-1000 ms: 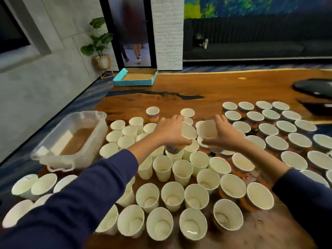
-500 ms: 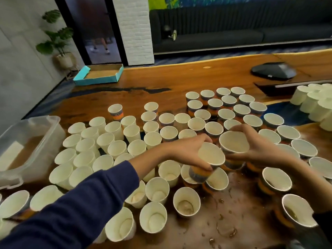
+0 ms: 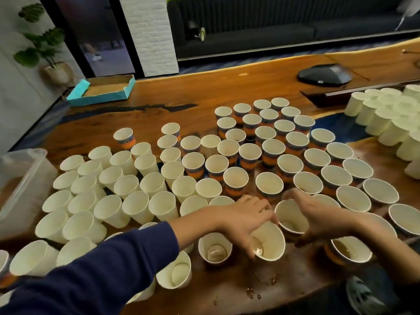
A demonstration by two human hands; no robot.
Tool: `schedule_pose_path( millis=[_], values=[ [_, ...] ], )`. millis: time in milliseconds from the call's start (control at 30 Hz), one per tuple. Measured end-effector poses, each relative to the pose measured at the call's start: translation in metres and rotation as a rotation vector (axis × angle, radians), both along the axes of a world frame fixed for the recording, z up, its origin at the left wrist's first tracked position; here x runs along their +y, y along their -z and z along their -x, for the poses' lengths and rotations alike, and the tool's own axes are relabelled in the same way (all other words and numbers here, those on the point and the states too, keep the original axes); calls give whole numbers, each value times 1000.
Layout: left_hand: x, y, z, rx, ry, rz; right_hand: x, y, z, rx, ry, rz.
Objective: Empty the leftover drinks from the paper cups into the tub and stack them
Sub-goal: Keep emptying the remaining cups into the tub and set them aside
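Cups (image 3: 234,153) crowding wet wooden table (image 3: 204,94)

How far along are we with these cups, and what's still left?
Done: the clear plastic tub already holds brown liquid. In hand: the left hand grips a tilted white paper cup with a little drink inside, and the right hand grips another cup. Left: most of the job, since dozens of single cups stand unstacked on the wooden table, some with dregs.

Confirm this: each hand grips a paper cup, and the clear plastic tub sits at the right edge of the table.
Wrong side. In the head view the clear plastic tub sits at the left edge of the table. The left hand and right hand each do grip a paper cup.
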State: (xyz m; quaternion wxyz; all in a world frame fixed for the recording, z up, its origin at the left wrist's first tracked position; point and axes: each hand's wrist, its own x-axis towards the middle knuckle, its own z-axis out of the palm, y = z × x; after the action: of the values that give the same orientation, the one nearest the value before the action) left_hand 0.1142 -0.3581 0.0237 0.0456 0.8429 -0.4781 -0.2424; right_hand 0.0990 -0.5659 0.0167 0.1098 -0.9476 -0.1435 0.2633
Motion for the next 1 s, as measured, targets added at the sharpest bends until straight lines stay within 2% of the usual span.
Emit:
schedule_pose_path(
  millis=[167, 300, 400, 600, 700, 867, 1000],
  values=[
    [-7, 22, 6, -207, 105, -88, -5, 36, 5, -25, -84, 135],
    [-7, 32, 7, -298, 154, -124, -10, 52, 11, -99, -121, 245],
    [-7, 38, 9, -344, 182, -157, -11, 55, 14, -125, -127, 247],
    [-19, 32, 3, -332, 225, -199, -23, 47, 24, -197, -56, 121],
    [-34, 20, -7, -279, 171, -130, -34, 38, 31, -217, 15, 93],
    [-67, 10, -27, -225, 23, 46, -61, 26, 42, -256, 130, 215],
    [-101, 16, -39, -214, -9, 90, -80, 29, 54, -181, 244, 247]
  ],
)
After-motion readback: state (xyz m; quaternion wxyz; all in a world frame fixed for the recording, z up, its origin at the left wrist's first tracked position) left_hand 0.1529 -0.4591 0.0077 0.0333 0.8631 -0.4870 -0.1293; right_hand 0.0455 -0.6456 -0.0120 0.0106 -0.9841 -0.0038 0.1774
